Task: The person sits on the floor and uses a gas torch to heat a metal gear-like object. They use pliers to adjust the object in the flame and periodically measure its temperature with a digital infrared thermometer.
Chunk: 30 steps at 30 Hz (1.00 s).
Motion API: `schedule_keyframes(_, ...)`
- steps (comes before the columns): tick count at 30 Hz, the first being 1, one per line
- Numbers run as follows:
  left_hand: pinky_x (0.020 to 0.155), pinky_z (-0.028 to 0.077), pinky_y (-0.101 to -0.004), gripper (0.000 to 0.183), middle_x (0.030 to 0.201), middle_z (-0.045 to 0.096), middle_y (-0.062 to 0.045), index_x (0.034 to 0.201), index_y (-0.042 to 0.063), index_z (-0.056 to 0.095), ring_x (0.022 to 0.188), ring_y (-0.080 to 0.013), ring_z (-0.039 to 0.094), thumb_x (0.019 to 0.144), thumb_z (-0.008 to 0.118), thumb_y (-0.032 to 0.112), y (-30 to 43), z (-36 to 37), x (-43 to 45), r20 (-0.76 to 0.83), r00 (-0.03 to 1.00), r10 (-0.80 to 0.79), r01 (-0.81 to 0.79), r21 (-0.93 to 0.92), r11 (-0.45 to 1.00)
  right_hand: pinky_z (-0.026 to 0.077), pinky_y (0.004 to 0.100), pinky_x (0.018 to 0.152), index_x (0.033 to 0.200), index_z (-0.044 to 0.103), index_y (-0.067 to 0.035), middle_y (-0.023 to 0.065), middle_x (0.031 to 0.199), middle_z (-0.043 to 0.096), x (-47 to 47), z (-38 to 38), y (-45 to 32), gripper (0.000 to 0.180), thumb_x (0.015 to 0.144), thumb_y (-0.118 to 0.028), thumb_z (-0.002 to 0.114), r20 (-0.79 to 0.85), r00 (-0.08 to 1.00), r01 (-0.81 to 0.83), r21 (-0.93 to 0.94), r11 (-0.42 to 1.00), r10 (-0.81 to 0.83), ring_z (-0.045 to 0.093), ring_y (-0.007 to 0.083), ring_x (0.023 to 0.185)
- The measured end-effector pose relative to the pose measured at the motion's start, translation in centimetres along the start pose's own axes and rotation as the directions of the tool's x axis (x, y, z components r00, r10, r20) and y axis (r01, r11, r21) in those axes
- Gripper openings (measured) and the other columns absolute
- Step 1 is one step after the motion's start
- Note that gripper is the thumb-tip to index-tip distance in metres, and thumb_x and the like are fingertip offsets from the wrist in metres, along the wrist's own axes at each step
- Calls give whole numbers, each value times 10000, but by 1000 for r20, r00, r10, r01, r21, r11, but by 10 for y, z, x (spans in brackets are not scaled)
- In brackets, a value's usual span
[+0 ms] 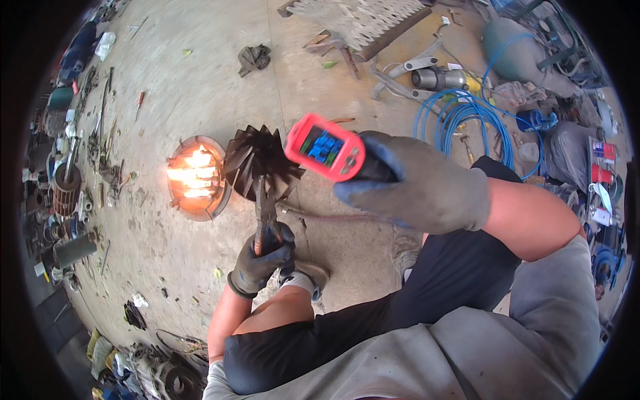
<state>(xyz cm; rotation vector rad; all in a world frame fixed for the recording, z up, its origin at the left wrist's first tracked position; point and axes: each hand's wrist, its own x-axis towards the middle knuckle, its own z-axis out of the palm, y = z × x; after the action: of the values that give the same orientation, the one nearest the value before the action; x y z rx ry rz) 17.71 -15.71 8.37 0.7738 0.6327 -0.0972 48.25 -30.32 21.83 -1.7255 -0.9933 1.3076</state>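
My gloved left hand [264, 260] grips the handles of a pair of pliers [263, 212], whose jaws meet a dark bladed metal impeller [257, 162]. The impeller is held up off the floor, just right of a round gas burner [197, 177] that glows orange with bright flames. In my gloved right hand [410, 182] is a red and black handheld infrared thermometer [327, 147], its lit display facing me. The thermometer is beside the impeller's right edge. Its front end is hidden from me, as are the plier jaws' exact contact points.
A ribbed hose [335, 217] runs along the concrete floor behind the pliers. Coiled blue tubing [472, 127], a metal gear puller [407, 75] and a green tank [512, 50] lie to the right. A red-handled screwdriver [140, 101] and motor parts [67, 187] are at the left.
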Motion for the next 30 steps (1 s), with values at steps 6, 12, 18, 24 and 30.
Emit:
schedule_keyframes(6,545,439,-306,271,804,556,-22,1180,54,575,635,-129,536,948,716,53,1,-1,-3,8,1000,-16,16,-20,1000,451,285,535,1108,650,-62,9,791,580,-1,-6,-14,333,1021,-383,665,166,966,-255,478,840,199,564,108,615)
schedule_keyframes(12,549,445,-302,291,807,557,-18,1180,59,575,642,-125,539,941,741,57,1,-2,-5,28,999,-19,21,-78,997,452,290,540,1046,632,-68,15,789,574,1,-2,-16,324,1017,-388,671,196,958,-281,491,824,210,565,120,610)
schedule_keyframes(18,548,441,-301,288,806,553,-17,1182,63,571,650,-125,542,943,730,47,0,-6,-7,44,999,-23,27,-74,997,457,291,551,1039,628,-64,16,787,559,3,1,-19,307,1032,-370,650,227,945,-318,482,816,234,558,120,609)
schedule_keyframes(24,545,438,-312,274,796,541,-22,1181,67,569,640,-133,536,947,708,33,0,-7,-6,31,999,-29,30,-46,998,455,269,563,1301,581,1,40,822,582,4,2,-16,455,1045,-372,628,221,961,-252,440,862,168,555,110,621)
schedule_keyframes(30,543,434,-317,267,787,536,-30,1181,64,567,631,-142,529,951,701,37,-1,-7,-7,14,1000,-26,27,-40,999,470,274,599,1314,579,9,30,868,578,5,1,-14,465,1042,-362,642,252,945,-305,455,837,208,557,109,683)
